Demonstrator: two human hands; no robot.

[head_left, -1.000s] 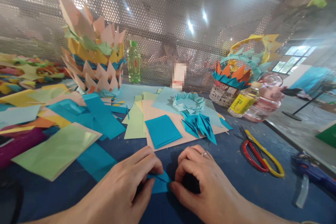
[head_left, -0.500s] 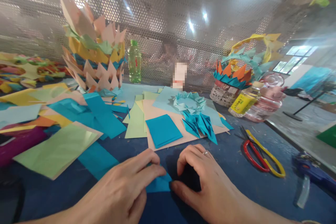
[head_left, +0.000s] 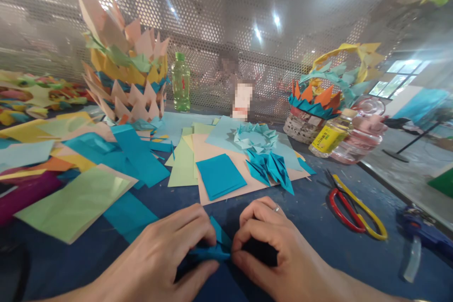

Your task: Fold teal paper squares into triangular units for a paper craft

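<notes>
Perforated metal panel at the back, dark blue tabletop in front. The folded blue paper was at the near middle, between the two hands, one flap angled up. Main risk: a crooked or soft crease — the piece was small and its layers could slip if the two sides pulled unevenly. Fingers covered much of it, so a misaligned edge might go unseen. Pinching too hard could crumple the narrow right tip. The blue strip lay close by the left forearm, and a sleeve-side brush could drag it.

Left hand: came in from near left, wrist low, knuckles up, grip closed on the paper with fingers on the far side and thumb on the near side. Right hand: mirrored from near right, fingers curled, grip closed on the right tip between thumb and forefinger. Scissors lay right, well apart — neither hand touched them.
</notes>
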